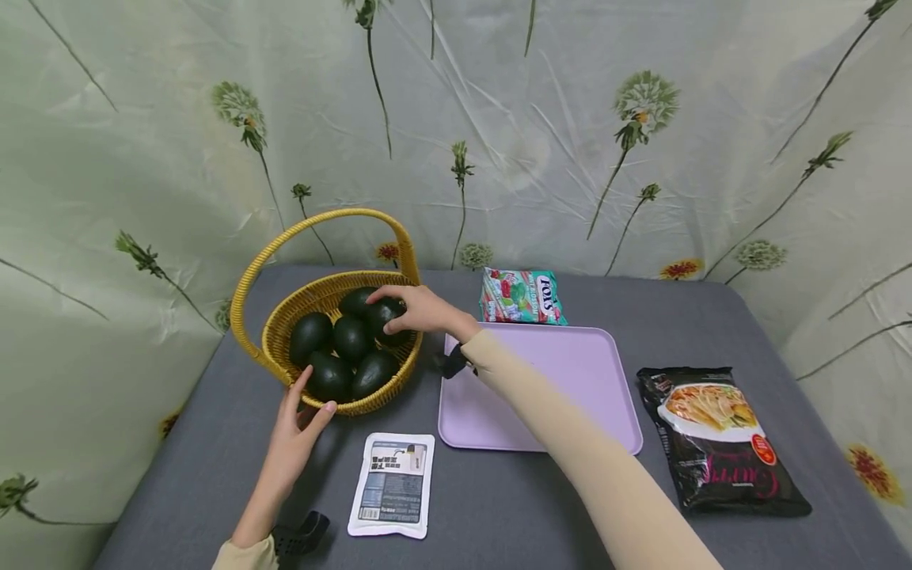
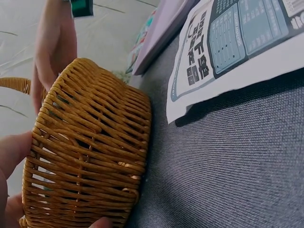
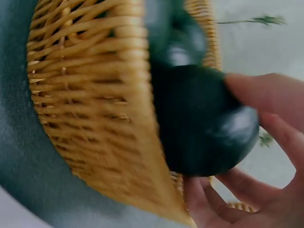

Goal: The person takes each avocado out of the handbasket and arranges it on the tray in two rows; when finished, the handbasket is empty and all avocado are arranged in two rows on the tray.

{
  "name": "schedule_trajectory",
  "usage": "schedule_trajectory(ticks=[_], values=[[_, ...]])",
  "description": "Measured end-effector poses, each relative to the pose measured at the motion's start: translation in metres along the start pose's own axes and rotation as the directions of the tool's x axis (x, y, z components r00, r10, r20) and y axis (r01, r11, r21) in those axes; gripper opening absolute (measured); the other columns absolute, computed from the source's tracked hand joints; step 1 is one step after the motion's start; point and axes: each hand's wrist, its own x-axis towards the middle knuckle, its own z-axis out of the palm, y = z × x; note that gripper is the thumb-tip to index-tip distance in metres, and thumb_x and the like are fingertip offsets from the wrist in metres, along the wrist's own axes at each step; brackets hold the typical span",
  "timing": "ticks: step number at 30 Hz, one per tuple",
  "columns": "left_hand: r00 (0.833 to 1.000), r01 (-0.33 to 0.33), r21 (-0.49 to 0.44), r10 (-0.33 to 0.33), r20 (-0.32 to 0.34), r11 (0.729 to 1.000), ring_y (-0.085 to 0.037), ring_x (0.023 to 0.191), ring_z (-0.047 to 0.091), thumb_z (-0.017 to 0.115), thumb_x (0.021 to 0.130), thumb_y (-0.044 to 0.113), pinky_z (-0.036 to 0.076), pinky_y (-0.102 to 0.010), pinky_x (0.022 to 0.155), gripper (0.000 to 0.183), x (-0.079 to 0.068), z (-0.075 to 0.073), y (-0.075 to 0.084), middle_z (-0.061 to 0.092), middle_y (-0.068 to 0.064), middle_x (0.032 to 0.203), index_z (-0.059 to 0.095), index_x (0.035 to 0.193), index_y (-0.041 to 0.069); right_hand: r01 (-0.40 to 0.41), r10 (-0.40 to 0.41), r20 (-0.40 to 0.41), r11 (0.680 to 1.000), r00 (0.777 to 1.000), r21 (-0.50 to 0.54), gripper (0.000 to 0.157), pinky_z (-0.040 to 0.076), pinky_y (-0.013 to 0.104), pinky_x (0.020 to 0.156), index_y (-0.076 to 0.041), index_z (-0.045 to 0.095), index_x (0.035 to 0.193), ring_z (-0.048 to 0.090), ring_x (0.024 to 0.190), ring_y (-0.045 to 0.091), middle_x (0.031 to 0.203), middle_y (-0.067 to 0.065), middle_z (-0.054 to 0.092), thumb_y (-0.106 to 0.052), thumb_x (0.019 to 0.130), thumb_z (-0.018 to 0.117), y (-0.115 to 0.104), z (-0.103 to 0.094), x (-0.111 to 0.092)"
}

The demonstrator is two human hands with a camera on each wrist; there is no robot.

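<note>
A yellow wicker basket (image 1: 285,310) with a tall arched handle stands at the table's left, holding several dark green avocados (image 1: 352,339). Reaching over its right side, my right hand (image 1: 420,309) grips one avocado (image 3: 209,123) between thumb and fingers. In the right wrist view that avocado sits right at the basket's rim. My left hand (image 1: 290,439) holds the front rim of the basket, its thumb and fingers spread along the weave. The left wrist view shows the basket's woven side (image 2: 90,147) close up, with fingertips at its edge.
Right of the basket lies a light purple tray (image 1: 477,412), partly under my right forearm. A Fox's candy bag (image 1: 523,297) lies behind it. Nearer me is a white flat pouch (image 1: 392,484). A black curry noodle bag (image 1: 723,443) lies at the right.
</note>
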Motion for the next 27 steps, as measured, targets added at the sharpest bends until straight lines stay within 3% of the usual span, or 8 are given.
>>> schedule_trajectory(ticks=[5, 10, 18, 23, 27], values=[[1.000, -0.010, -0.016, 0.010, 0.002, 1.000, -0.045, 0.136, 0.017, 0.058, 0.096, 0.014, 0.023, -0.062, 0.102, 0.071, 0.002, 0.001, -0.001, 0.009, -0.027, 0.152, 0.016, 0.153, 0.008, 0.009, 0.024, -0.127, 0.967, 0.992, 0.254, 0.048, 0.040, 0.042, 0.097, -0.018, 0.055, 0.135, 0.046, 0.122, 0.024, 0.139, 0.004, 0.048, -0.021, 0.089, 0.067, 0.013, -0.021, -0.033], [1.000, -0.013, -0.025, 0.013, -0.002, 1.000, -0.044, 0.136, 0.016, 0.058, 0.096, 0.013, 0.023, -0.062, 0.102, 0.071, 0.002, 0.002, -0.002, 0.009, -0.026, 0.152, 0.016, 0.153, 0.007, -0.054, 0.128, -0.171, 0.922, 0.977, 0.383, 0.048, 0.041, 0.047, 0.095, -0.017, 0.051, 0.137, 0.041, 0.127, 0.027, 0.139, 0.006, 0.045, -0.022, 0.091, 0.064, 0.037, -0.027, -0.071], [1.000, -0.013, -0.017, 0.013, -0.004, 1.000, -0.043, 0.135, 0.015, 0.057, 0.097, 0.014, 0.022, -0.063, 0.102, 0.069, 0.000, 0.002, 0.001, 0.011, -0.028, 0.150, 0.017, 0.152, 0.005, -0.215, 0.294, -0.146, 0.890, 0.945, 0.403, 0.049, 0.046, 0.044, 0.088, -0.009, 0.048, 0.138, 0.040, 0.124, 0.033, 0.138, 0.018, 0.042, -0.021, 0.092, 0.061, 0.072, -0.008, -0.105], [1.000, -0.016, -0.012, 0.016, -0.002, 1.000, -0.043, 0.135, 0.015, 0.057, 0.097, 0.014, 0.022, -0.063, 0.102, 0.068, -0.001, 0.003, 0.002, 0.012, -0.028, 0.149, 0.018, 0.152, 0.005, -0.223, 0.311, -0.153, 0.880, 0.938, 0.419, 0.050, 0.048, 0.039, 0.082, -0.006, 0.047, 0.138, 0.044, 0.119, 0.035, 0.131, 0.022, 0.047, -0.021, 0.092, 0.061, 0.078, 0.005, -0.110], [1.000, -0.011, -0.006, 0.011, 0.000, 1.000, -0.043, 0.135, 0.015, 0.057, 0.097, 0.015, 0.022, -0.063, 0.102, 0.068, -0.001, 0.003, 0.002, 0.011, -0.028, 0.149, 0.017, 0.152, 0.006, -0.209, 0.295, -0.148, 0.882, 0.944, 0.423, 0.051, 0.047, 0.042, 0.087, -0.004, 0.045, 0.140, 0.044, 0.122, 0.038, 0.133, 0.024, 0.046, -0.018, 0.093, 0.060, 0.067, 0.003, -0.115]])
